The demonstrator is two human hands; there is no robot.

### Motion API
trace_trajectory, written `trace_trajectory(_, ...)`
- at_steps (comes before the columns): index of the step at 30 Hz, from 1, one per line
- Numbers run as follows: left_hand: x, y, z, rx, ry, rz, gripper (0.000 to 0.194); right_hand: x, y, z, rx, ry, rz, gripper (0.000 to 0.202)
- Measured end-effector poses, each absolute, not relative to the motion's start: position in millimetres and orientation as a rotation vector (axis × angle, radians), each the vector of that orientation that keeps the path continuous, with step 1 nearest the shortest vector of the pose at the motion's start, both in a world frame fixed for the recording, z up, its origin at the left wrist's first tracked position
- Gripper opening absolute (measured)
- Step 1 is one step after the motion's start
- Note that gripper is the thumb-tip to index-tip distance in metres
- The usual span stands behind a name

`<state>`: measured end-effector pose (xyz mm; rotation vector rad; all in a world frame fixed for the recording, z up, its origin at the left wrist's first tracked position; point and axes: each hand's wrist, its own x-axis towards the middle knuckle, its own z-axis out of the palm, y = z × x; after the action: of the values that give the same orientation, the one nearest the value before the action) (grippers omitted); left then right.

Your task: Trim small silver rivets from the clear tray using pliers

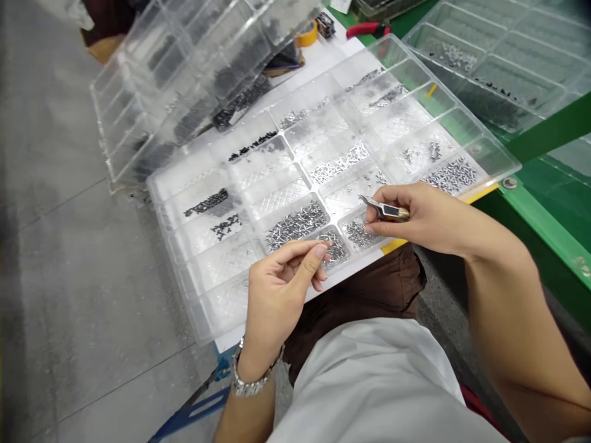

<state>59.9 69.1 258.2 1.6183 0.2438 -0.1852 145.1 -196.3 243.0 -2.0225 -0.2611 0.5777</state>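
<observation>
A clear compartment box (330,205) lies open before me, with small silver and black screws sorted in its sections. My left hand (289,271) is over its near edge, thumb and fingertips pinched together; whatever may be between them is too small to make out. Beside the small near compartments, my right hand (415,215) is closed around a small pair of pliers (388,210), whose metal tip points left over the box. Silver screws (300,223) fill a compartment just beyond my left hand.
A second clear box (138,104) stands tilted at the back left. Another divided box (508,55) is at the back right, by a green metal frame (545,227). Red-handled pliers (367,29) and yellow tape (307,35) lie behind.
</observation>
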Motion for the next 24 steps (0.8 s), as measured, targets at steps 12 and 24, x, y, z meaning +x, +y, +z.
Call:
trace_trajectory(12,50.7,88.3,255.9,1.533,0.379,0.019,0.019,114.0,-159.1,245.2,-2.030,-0.061,0.159,0.021)
trace_trajectory(24,50.1,85.5,240.6,1.443,0.352,0.124,0.016,78.1,-95.5,246.6,-1.647,-0.174,0.360,0.033)
